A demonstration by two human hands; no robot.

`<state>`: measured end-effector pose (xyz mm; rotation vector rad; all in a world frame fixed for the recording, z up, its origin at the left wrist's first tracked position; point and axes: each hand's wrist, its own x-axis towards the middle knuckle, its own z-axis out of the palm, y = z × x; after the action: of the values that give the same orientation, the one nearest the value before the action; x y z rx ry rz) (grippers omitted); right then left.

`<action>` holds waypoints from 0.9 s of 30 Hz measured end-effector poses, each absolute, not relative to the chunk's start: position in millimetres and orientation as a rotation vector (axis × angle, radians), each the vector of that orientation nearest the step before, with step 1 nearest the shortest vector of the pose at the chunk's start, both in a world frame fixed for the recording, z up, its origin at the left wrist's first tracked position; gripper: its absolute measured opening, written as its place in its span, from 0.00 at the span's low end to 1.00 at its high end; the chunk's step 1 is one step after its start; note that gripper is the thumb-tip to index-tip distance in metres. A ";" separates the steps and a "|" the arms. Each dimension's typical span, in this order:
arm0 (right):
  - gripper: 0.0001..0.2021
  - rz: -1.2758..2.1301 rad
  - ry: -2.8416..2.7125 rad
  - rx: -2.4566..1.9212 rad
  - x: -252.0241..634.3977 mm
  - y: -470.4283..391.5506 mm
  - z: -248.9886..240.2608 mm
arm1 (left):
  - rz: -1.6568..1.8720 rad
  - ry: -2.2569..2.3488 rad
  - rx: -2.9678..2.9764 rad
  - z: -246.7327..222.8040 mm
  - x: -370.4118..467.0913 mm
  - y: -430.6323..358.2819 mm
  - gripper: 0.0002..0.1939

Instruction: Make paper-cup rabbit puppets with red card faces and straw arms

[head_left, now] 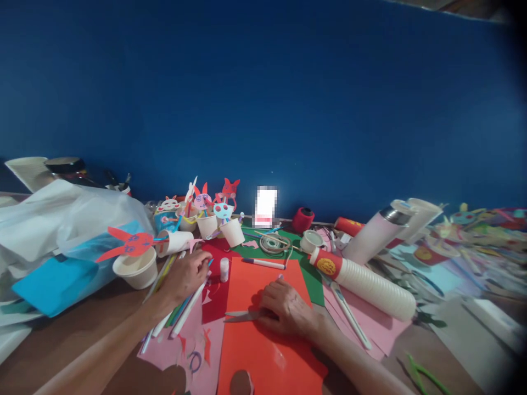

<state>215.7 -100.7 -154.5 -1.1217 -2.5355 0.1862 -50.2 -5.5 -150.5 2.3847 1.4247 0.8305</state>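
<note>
In the head view, the right hand [286, 307] lies palm down on the orange paper [255, 351], its fingers closed around the handles of a pair of scissors [242, 316]. The blades point left, just above the sheet. The left hand [189, 272] is curled over the upper ends of some straws [189, 309]; a bit of blue shows at its fingertips, but I cannot tell whether it grips anything, as the view is small and soft there. A small white bottle [224, 270] stands between the hands, just beside the sheet's left edge. A marker [263, 264] lies across the sheet's far end. To the right, a long stack of paper cups [370, 288] lies on its side, with a cutter knife [351, 317] near it. Beyond the left hand stand cups with paper animal faces [223, 210].
</note>
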 end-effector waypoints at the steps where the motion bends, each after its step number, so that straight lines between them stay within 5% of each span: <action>1: 0.07 0.171 -2.548 -1.126 216.8 -99.6 -155.0 | 0.832 1.419 2.377 -151.2 -50.1 -5.7 0.10; 27: 0.07 0.068 -2.487 -1.222 235.3 -82.7 -170.4 | 0.999 1.400 2.039 -133.8 -36.2 -6.8 0.13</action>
<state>235.3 -82.7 -170.4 -1.2216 -2.4867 0.0679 -36.2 -6.8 -133.8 2.0390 1.4005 0.9995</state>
